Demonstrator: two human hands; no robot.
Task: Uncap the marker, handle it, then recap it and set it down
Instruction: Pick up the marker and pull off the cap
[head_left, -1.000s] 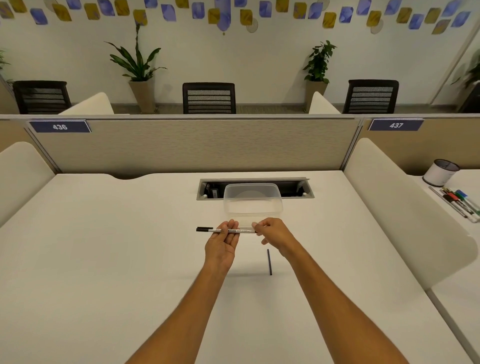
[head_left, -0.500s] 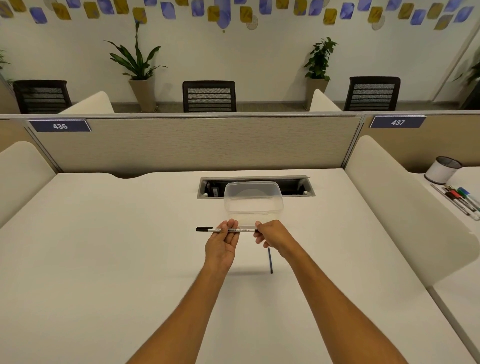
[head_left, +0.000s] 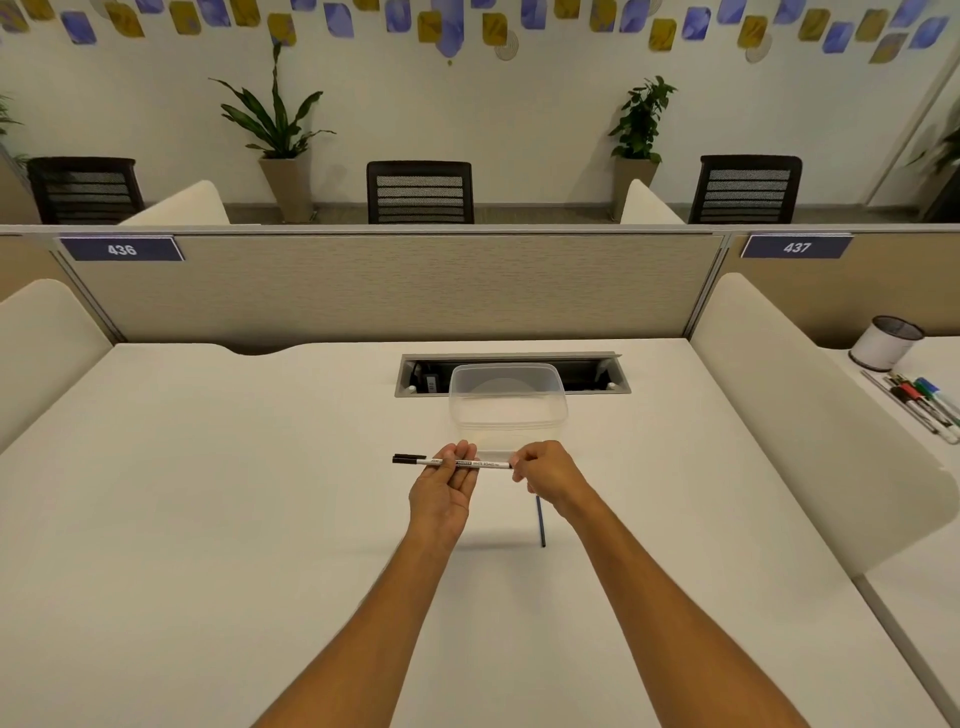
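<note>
A slim white whiteboard marker (head_left: 488, 463) with a black left end is held level above the desk, just in front of a clear plastic container (head_left: 508, 410). My left hand (head_left: 441, 493) supports the barrel near its middle, palm up, fingers curled under it. My right hand (head_left: 548, 475) pinches the marker's right end and hides that end, so I cannot tell whether a cap sits there. The black piece at the left end is in place on the barrel.
A thin dark pen (head_left: 540, 519) lies on the white desk under my right wrist. Behind the container is an open cable slot (head_left: 597, 371). A curved divider (head_left: 805, 415) bounds the desk's right side; beyond it stand a white cup (head_left: 885, 343) and several markers (head_left: 924, 400).
</note>
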